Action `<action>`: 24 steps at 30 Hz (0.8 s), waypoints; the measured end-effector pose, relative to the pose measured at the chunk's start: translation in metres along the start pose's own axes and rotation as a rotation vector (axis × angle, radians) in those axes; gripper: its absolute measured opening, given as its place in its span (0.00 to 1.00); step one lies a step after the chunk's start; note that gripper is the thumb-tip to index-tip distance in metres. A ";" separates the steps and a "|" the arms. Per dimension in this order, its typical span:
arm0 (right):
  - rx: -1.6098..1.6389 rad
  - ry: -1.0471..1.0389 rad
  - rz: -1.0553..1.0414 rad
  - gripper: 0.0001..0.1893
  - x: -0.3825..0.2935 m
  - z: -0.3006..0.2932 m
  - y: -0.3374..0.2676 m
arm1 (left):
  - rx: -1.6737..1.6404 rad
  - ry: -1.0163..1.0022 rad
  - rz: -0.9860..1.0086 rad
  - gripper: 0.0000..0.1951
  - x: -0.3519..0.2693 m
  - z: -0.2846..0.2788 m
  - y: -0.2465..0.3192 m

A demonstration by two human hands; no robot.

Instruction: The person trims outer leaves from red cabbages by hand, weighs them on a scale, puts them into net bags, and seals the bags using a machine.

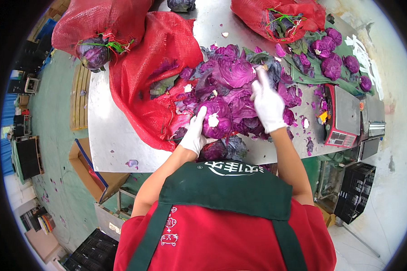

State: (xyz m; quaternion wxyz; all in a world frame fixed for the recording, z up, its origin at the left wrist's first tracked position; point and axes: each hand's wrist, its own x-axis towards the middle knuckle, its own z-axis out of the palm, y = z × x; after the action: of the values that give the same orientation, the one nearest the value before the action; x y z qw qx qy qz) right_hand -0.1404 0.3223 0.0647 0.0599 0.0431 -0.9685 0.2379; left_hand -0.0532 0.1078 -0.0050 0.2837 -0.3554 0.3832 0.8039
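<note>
In white gloves, both my hands are over the steel table (122, 149). My left hand (195, 135) grips a red cabbage (217, 117), its pale cut stem end facing up, with the thumb along its side. Farther up and to the right, my right hand (268, 103) is blurred, its fingers reaching to a loose purple leaf (235, 73); whether it holds anything is unclear. Stripped outer leaves (242, 101) are heaped around both hands. An open red mesh sack (139, 84) lies slack to the left, partly under the heap. Darker cabbage (235, 148) sits near my apron.
Filled red mesh sacks stand at the back left (101, 23) and back right (281, 20). Several peeled cabbages (331, 67) rest on green cloth (312, 78) at right. A red weighing scale (342, 115) is nearer, with an orange-yellow object (322, 117) beside it. A cardboard box (88, 169) stands lower left.
</note>
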 end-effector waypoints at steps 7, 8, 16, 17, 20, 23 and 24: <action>0.054 -0.235 -0.222 0.27 -0.080 0.030 -0.031 | -0.171 0.006 -0.012 0.43 0.013 0.003 -0.003; 0.045 -0.234 -0.221 0.27 -0.083 0.031 -0.030 | -0.154 0.089 0.013 0.44 0.017 0.003 -0.009; -0.080 -0.140 -0.185 0.28 -0.088 0.030 -0.036 | -0.143 0.321 0.127 0.46 -0.009 0.043 -0.012; -0.087 -0.120 -0.169 0.27 -0.089 0.032 -0.037 | -0.156 0.324 0.138 0.47 -0.010 0.046 -0.014; -0.028 -0.050 -0.093 0.22 -0.087 0.039 -0.030 | -0.206 0.356 0.176 0.49 -0.010 0.051 -0.019; 0.037 -0.124 0.150 0.21 -0.072 0.034 -0.014 | -0.178 0.381 0.201 0.48 -0.015 0.060 -0.022; 0.056 -0.108 0.162 0.22 -0.069 0.036 -0.007 | -0.165 0.386 0.193 0.48 -0.015 0.058 -0.021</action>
State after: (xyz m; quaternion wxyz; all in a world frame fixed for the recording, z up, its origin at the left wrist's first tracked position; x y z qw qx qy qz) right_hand -0.0744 0.3032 0.0269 -0.0130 -0.0208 -0.9635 0.2665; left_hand -0.0496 0.1646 0.0245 0.0972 -0.4862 0.3955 0.7731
